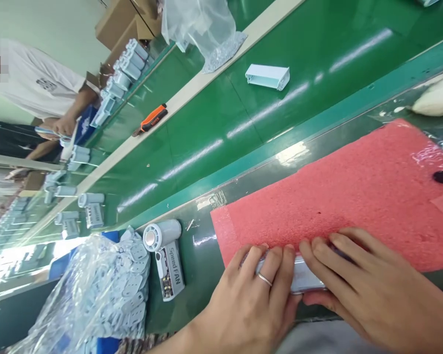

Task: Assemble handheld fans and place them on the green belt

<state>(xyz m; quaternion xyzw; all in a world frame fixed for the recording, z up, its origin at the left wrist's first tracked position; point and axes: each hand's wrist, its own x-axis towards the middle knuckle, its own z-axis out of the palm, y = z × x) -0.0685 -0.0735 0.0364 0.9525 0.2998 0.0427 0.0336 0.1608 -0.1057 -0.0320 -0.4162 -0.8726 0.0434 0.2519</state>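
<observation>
At the near edge of a red foam mat (339,187), my two hands grip one pale plastic fan housing (305,275) from both ends. My left hand (256,290), with a ring on one finger, is closed over its left part. Its right part is under my right hand (358,280), fingers bent over the top and thumb below. Only the middle of the housing shows; the fingers hide the rest. To the left stands a handheld fan (170,260) marked "Speed FAN", its circuit board exposed.
A plastic bag of pale fan parts (129,280) lies at left. Beyond is a green conveyor belt (206,132) carrying an empty plastic casing (268,76). Orange-handled pliers (153,118) and a bag of small parts (221,51) rest along its far rail. A person (40,88) works opposite.
</observation>
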